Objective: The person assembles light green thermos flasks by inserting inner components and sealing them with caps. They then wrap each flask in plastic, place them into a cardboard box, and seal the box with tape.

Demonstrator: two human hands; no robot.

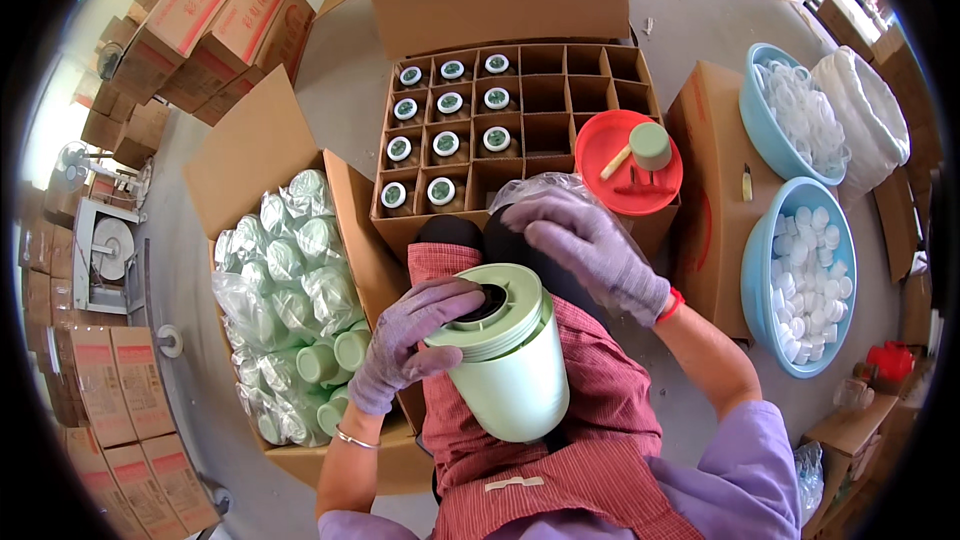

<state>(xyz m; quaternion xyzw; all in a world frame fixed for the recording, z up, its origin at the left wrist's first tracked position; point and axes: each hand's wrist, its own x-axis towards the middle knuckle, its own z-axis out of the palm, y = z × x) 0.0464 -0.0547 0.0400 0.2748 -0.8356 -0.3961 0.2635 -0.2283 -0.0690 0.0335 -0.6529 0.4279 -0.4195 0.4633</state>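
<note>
A pale green, round plastic vessel (510, 380) rests tilted on my lap, its stepped ring top and dark round centre facing up. My left hand (415, 335), in a thin lilac glove, grips that top ring from the left, fingers over the rim and thumb along the side. Above and right of the vessel, my gloved right hand (590, 245) is held with its fingers stretched out, apart from the vessel. Behind those fingers lies a crumpled clear plastic bag (545, 185); whether they touch it I cannot tell.
Ahead stands a divided carton (490, 210) with white-capped bottles in several cells. On its right corner sits a red basin (660, 195) holding a green cup. An open box (375, 240) of bagged green parts is left; blue basins (765, 330) of white caps and clear pieces are right.
</note>
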